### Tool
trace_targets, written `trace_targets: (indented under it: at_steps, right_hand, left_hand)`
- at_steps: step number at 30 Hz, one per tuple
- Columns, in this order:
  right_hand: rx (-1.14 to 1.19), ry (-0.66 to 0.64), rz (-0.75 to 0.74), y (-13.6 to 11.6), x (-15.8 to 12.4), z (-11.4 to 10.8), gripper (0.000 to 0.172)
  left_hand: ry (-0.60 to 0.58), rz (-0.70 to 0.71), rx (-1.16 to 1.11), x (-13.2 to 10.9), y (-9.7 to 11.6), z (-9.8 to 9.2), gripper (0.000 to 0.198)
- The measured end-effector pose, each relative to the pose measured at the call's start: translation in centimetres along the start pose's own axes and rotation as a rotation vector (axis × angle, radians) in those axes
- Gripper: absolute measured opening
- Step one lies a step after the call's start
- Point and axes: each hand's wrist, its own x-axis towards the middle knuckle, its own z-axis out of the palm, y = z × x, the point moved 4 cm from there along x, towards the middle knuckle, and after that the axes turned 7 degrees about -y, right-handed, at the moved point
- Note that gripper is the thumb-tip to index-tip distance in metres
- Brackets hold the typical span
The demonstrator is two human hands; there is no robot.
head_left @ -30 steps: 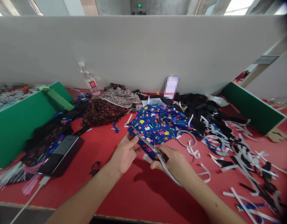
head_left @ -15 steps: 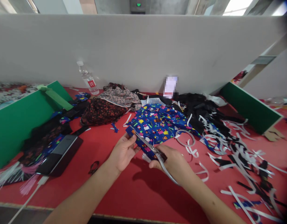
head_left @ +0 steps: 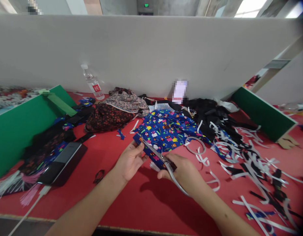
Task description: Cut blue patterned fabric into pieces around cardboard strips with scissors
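Observation:
Pinched between the thumb and fingers of my left hand is one end of a folded strip of blue printed fabric. My right hand is wrapped round the handles of metal scissors. Their blades lie along the strip, with the tips close to my left thumb. Just beyond both hands a larger blue cloth with colourful cartoon figures lies spread and rumpled. My right fingers partly hide the near end of the strip.
A power bank with a white cable lies at left. Dark floral cloth, a water bottle and a phone are at the back. White and black scraps litter the right. Green boards flank the red table.
Both hands, the strip and the scissors hold nearly the same position. At the top left, a blurred shape has appeared beyond the partition.

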Motion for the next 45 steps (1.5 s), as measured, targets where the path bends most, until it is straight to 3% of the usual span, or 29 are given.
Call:
trace_targets:
  at_steps: [26, 33, 41, 45]
  right_hand:
    - [-0.023, -0.030, 0.015, -0.03, -0.04, 0.09, 0.043]
    - [-0.042, 0.007, -0.010, -0.01, 0.09, 0.12, 0.044]
    - [-0.034, -0.005, 0.013, 0.16, 0.11, 0.10, 0.044]
    - [-0.053, -0.015, -0.001, 0.20, 0.13, 0.03, 0.043]
  left_hand:
    - [-0.021, -0.033, 0.017, -0.03, -0.48, -0.20, 0.018]
    - [-0.076, -0.020, -0.007, -0.09, -0.01, 0.11, 0.023]
    - [-0.012, -0.030, -0.049, 0.26, 0.04, -0.39, 0.015]
    - [-0.038, -0.020, -0.052, 0.38, -0.03, -0.47, 0.015]
